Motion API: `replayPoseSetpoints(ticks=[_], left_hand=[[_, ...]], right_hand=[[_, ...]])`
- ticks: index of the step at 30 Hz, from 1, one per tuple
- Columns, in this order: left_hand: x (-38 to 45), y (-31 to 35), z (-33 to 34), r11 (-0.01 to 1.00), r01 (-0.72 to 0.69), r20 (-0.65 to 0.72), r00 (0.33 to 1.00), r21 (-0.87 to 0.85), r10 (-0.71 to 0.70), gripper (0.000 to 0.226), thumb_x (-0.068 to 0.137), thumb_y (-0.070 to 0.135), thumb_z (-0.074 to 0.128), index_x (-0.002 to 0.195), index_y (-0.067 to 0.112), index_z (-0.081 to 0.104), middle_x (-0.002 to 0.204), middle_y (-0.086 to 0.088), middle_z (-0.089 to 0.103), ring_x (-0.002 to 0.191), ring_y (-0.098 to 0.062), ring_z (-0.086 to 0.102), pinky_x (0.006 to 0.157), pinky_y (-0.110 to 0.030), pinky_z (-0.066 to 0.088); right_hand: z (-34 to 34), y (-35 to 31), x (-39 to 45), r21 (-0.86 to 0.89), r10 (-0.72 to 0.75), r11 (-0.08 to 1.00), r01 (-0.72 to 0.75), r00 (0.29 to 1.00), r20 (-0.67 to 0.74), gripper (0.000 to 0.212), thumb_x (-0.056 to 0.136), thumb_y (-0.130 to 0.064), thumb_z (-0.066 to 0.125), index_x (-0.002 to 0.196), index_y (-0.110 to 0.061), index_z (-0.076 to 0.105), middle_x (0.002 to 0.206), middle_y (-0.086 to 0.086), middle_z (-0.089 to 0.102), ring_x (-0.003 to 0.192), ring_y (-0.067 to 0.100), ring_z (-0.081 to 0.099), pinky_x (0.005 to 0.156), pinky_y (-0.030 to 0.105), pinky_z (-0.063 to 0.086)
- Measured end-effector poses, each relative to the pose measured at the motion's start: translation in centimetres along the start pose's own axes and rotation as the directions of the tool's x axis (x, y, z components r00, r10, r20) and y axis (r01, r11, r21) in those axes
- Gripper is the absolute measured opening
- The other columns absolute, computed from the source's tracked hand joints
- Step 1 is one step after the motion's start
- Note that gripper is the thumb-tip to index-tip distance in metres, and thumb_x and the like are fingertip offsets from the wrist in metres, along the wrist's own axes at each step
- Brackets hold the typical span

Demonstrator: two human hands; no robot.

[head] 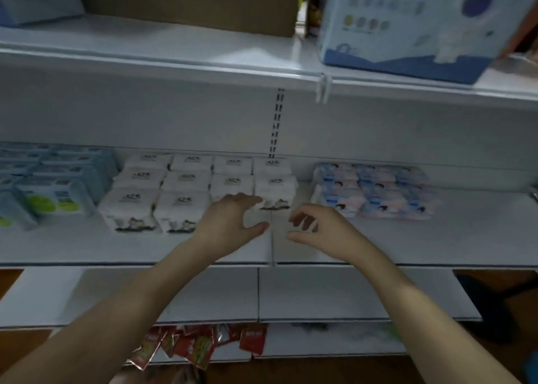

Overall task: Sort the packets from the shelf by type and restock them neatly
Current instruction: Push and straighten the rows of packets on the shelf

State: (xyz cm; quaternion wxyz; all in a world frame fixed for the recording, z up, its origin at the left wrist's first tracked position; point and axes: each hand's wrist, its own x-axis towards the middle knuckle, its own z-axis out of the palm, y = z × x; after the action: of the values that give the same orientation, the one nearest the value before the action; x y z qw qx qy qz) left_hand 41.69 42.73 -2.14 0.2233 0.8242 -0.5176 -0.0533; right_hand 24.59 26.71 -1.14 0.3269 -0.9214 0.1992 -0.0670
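My left hand reaches over the middle shelf, fingers spread and relaxed, fingertips just beside the front white wipe packets, holding nothing. My right hand hovers beside it, fingers loosely curled, empty. Pink-blue packets sit right, blue packets left, red sachets below.

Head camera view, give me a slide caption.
Both open hands reach toward white packets on a shelf.
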Motion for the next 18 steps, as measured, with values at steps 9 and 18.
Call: replayPoseSetpoints(ticks=[9, 18], left_hand=[[-1.3, 10.8, 8.1, 0.970, 0.106, 0.204, 0.977, -0.219, -0.060, 0.050, 0.088, 0.040, 0.068, 0.134, 0.027, 0.053, 0.125, 0.006, 0.061, 0.109, -0.011, 0.056, 0.088, -0.024, 0.047], [3.3, 11.7, 11.7, 0.825, 0.335, 0.240, 0.938, -0.454, -0.249, 0.083, 0.082, 0.034, 0.076, 0.151, 0.022, 0.030, 0.152, -0.002, 0.037, 0.138, -0.017, 0.036, 0.111, -0.032, 0.034]], right_hand=[[-4.5, 7.7, -10.0, -0.074, 0.138, 0.988, -0.135, 0.990, 0.036, 0.020, 0.089, -0.044, 0.066, 0.086, -0.024, 0.065, 0.084, -0.011, 0.065, 0.078, 0.006, 0.060, 0.076, 0.038, 0.053], [-7.3, 11.1, -5.5, -0.183, 0.117, 0.976, -0.117, 0.993, -0.010, 0.046, 0.088, -0.046, 0.065, 0.128, -0.024, 0.053, 0.117, -0.004, 0.055, 0.105, 0.016, 0.054, 0.082, 0.032, 0.047]])
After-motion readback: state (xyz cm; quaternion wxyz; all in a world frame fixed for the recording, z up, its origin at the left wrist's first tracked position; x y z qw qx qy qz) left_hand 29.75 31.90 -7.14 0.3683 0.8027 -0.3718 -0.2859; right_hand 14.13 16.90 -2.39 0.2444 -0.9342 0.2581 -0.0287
